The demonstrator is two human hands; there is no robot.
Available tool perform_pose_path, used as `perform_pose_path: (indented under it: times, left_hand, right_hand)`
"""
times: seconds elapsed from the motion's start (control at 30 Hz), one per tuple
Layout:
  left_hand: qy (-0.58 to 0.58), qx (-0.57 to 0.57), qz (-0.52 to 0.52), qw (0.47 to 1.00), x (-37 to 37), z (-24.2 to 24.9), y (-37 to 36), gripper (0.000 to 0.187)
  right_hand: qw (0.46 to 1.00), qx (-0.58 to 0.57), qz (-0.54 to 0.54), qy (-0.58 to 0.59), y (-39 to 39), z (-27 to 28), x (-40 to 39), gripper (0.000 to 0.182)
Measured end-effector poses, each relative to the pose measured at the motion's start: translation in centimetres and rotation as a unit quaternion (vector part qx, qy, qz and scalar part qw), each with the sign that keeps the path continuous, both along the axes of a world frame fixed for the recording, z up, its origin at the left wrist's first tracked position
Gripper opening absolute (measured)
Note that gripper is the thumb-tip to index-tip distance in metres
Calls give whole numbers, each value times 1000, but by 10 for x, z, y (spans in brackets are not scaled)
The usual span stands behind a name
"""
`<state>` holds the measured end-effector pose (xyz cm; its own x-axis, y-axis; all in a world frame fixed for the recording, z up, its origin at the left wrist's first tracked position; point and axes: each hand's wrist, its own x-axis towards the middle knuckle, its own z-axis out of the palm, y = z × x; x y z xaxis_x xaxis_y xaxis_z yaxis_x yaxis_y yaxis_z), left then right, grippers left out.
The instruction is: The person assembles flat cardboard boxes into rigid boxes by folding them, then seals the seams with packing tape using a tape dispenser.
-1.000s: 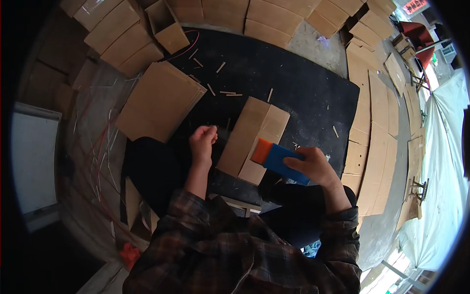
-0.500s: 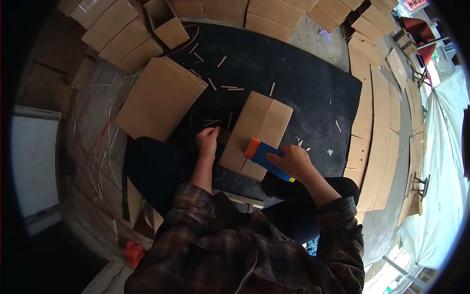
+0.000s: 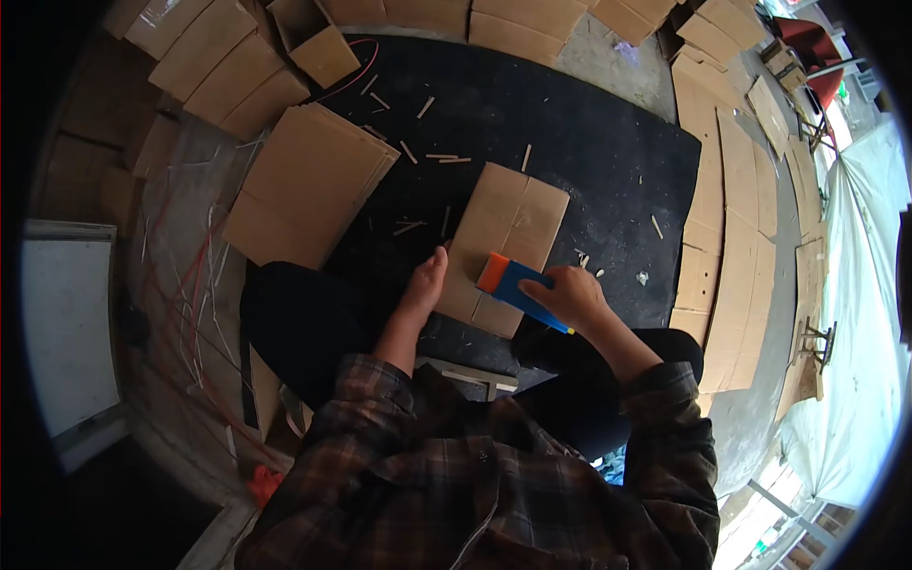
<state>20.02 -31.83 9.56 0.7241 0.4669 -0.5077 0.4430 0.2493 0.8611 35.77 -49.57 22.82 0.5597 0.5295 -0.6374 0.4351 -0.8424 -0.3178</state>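
Observation:
A closed cardboard box (image 3: 521, 214) stands before me, its top flaps meeting at a seam. My left hand (image 3: 427, 282) rests along the box's left side, fingers stretched out and holding nothing. In my right hand (image 3: 573, 293) is a flat blue hand tool (image 3: 518, 287) with a broad orange end and a small yellow tip. Its orange end lies over the near part of the box top, and my fingers wrap round the blue body. Exactly what kind of tool it is, I cannot tell.
Flattened cardboard (image 3: 304, 190) is stacked on the left of the black mat (image 3: 608, 133). Small wooden strips (image 3: 425, 107) lie scattered over the mat. Cardboard sheets (image 3: 736, 256) line the right side, and an open box (image 3: 318, 47) stands at the back left.
My left hand has moved right and opened out against the box's side. The box and the tool in my right hand sit slightly higher in view.

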Motion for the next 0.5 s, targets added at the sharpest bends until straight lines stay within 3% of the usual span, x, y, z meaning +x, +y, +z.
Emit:
perform_pose_path:
  times: [0.03, 0.1, 0.17, 0.23, 0.27, 0.37, 0.5]
  left_hand:
    - [4, 1, -5, 1000, -2, 2, 3, 75]
    - [53, -145, -34, 987, -1, 5, 20, 77]
    - [71, -142, -99, 982, 0, 8, 21, 74]
    - [-17, 154, -122, 980, -5, 24, -2, 98]
    - [32, 316, -213, 924, -1, 33, -6, 127]
    - [30, 393, -221, 892, 6, 51, -27, 130]
    - [37, 365, -215, 905, 10, 54, -24, 132]
  right_hand:
    - [1000, 1, -1, 3, 0, -1, 0, 57]
    - [1000, 3, -2, 3, -3, -2, -3, 58]
    - [1000, 3, 7, -8, -3, -1, 1, 59]
    - [1000, 11, 1, -6, -3, 2, 4, 59]
    - [1000, 19, 1, 1, -4, 1, 3, 60]
    - [1000, 23, 18, 6, -6, 0, 6, 60]
    - [998, 46, 3, 38, -19, 11, 10, 57]
